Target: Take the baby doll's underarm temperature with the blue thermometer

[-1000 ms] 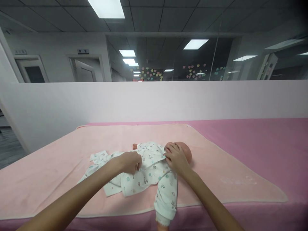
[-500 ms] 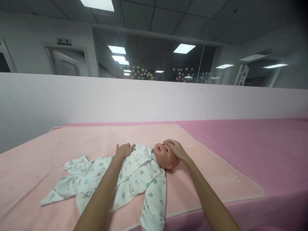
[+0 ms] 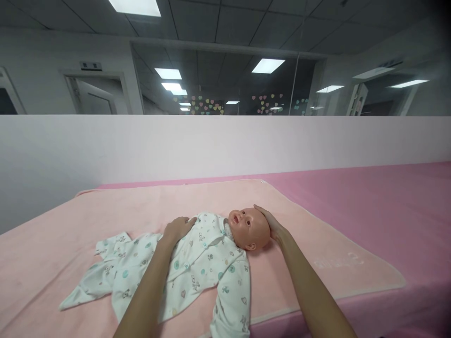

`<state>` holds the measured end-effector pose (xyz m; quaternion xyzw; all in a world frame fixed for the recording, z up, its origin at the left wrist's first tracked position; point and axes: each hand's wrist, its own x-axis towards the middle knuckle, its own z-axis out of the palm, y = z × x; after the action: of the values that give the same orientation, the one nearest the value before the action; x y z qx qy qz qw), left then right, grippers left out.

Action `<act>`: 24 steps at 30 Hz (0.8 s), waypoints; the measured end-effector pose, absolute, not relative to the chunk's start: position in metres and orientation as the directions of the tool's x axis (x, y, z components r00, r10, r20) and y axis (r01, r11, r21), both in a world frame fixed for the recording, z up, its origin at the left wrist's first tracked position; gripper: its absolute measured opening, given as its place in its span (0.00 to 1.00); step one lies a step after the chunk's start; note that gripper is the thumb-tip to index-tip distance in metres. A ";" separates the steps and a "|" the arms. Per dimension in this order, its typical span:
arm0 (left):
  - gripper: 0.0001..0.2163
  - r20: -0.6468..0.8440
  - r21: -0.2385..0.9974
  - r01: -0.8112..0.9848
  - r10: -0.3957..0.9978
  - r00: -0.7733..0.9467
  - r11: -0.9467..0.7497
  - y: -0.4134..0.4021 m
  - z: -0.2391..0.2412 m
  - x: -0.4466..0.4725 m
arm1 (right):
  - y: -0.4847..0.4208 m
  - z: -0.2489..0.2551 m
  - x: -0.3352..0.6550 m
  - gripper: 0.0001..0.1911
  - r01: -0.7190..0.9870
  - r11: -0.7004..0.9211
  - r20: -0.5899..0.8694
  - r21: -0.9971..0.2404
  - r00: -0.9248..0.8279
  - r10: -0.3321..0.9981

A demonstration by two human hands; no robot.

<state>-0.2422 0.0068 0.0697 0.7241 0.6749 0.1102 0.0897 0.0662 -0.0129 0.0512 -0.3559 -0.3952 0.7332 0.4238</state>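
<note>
A baby doll (image 3: pixel 248 229) lies on its back, its head toward the right and its face turned up. It wears a white printed romper (image 3: pixel 197 263), with one sleeve hanging toward the near edge and the legs spread out to the left. My left hand (image 3: pixel 179 228) rests open on the far side of the doll's torso, fingers partly hidden. Against the crown of the doll's head lies my right hand (image 3: pixel 270 222), its fingers stretched along the far side and the palm curved to the head.
Under the doll a peach blanket (image 3: pixel 134 202) is spread over a pink sheet (image 3: pixel 369 211). A low white wall (image 3: pixel 225 145) runs along the back. Beyond it are a window (image 3: pixel 218 84) with heart stickers and a partly open door (image 3: pixel 93 96).
My right hand has slid from the doll's forehead back to the crown, uncovering the forehead. The left hand stays on the torso. The view has shifted slightly.
</note>
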 end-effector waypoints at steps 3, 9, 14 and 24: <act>0.28 0.044 0.275 0.959 0.997 0.064 -0.074 0.008 0.069 -0.242 | -0.023 0.053 0.062 0.32 -0.384 -0.448 -0.243 -0.807 -0.475 0.845; 0.28 0.044 0.264 0.962 0.997 0.060 -0.070 0.009 0.067 -0.241 | -0.016 0.047 0.064 0.27 -0.412 -0.484 -0.311 -0.772 -0.419 0.853; 0.28 0.040 0.251 0.965 0.997 0.065 -0.072 0.010 0.066 -0.241 | 0.010 0.039 0.075 0.23 -0.499 0.095 0.071 -0.862 0.067 0.995; 0.28 0.042 0.246 0.967 0.998 0.053 -0.062 0.009 0.068 -0.240 | 0.001 0.039 0.075 0.22 -0.228 -0.009 0.036 -0.974 -0.190 0.981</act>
<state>-0.2396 0.0085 0.0675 0.7216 0.6808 0.1005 0.0759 0.0751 0.0009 0.0395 -0.3850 -0.4889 0.5968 0.5065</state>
